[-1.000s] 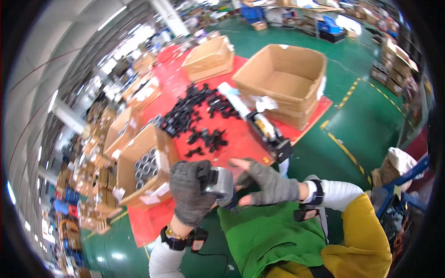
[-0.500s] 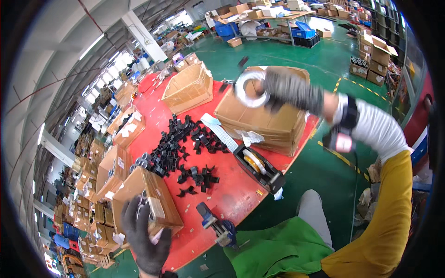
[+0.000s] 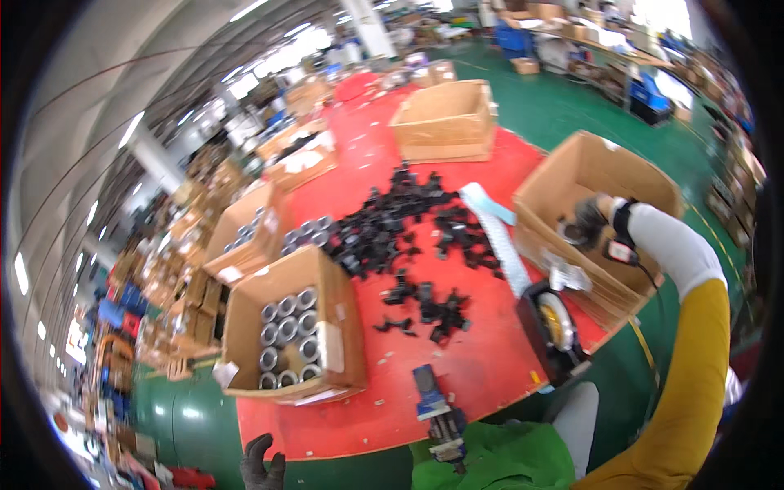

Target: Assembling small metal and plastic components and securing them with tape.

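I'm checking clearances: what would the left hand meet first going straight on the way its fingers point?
Probably the ring box: the left hand points toward it across the red table. The hand's height is unclear; if low, the table edge may come first.

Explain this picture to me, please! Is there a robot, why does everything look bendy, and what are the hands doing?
There's no robot, just a person wearing gloves. A camera on the person's head looks down, and its wide lens makes straight edges bend.

The right hand is inside a big box, with a grey ring at it. It seems to be holding the ring, but that spot is blurry. The left hand is down at the bottom edge, with nothing to be seen in it.

On the red table lie lots of black parts. The box on the left has more rings inside. Near the person are a black roll holder and a blue tool.
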Motion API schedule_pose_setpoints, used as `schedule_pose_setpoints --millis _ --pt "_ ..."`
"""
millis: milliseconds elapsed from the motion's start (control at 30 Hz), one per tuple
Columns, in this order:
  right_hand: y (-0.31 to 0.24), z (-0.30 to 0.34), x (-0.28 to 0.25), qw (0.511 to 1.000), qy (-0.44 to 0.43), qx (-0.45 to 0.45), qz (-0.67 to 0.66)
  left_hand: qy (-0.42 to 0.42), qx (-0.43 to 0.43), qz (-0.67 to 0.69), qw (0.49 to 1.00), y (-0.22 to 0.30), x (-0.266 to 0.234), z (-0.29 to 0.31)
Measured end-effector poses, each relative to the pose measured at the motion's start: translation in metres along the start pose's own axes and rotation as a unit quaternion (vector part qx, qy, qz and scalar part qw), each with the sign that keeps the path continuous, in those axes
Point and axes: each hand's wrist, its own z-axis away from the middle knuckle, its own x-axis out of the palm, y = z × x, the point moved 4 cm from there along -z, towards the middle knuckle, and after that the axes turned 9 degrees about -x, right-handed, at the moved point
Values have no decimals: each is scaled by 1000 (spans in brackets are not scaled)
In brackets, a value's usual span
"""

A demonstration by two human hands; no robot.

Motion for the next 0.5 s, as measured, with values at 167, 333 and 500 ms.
schedule_pose_setpoints --millis 167,333,500 --pt "-24 -27 -7 996 -42 74 2 -30 -78 -45 995 -32 -2 11" --pt "-47 -41 -22 979 41 -197 39 -74 -98 -4 992 -34 15 5" --pt "-70 -11 -33 947 70 -294 108 -123 -61 9 991 -27 30 -20"
